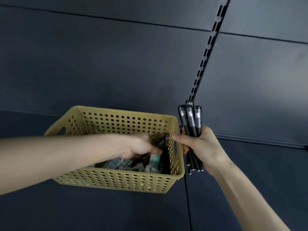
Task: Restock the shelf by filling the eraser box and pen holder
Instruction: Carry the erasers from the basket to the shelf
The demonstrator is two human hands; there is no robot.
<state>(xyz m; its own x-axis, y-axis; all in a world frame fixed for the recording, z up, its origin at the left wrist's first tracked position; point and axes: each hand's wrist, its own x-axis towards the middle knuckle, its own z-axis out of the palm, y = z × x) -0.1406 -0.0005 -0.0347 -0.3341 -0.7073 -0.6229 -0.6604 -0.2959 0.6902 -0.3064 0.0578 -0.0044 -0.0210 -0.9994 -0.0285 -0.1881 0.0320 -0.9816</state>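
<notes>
A mustard-yellow perforated basket (116, 179) sits on the dark shelf. Inside lie several wrapped erasers (150, 164) and black pens (164, 154) leaning against its right wall. My left hand (141, 145) reaches into the basket, its fingers curled around black pens there. To the right of the basket, my right hand (203, 147) grips a bundle of several black pens (191, 120), held upright with the caps up, its thumb touching the basket's right rim. No eraser box or pen holder is in view.
Dark blue shelf panels (116, 64) fill the background. A slotted black upright rail (206, 52) runs diagonally above the pen bundle. A shelf edge (258, 139) runs to the right behind my right hand.
</notes>
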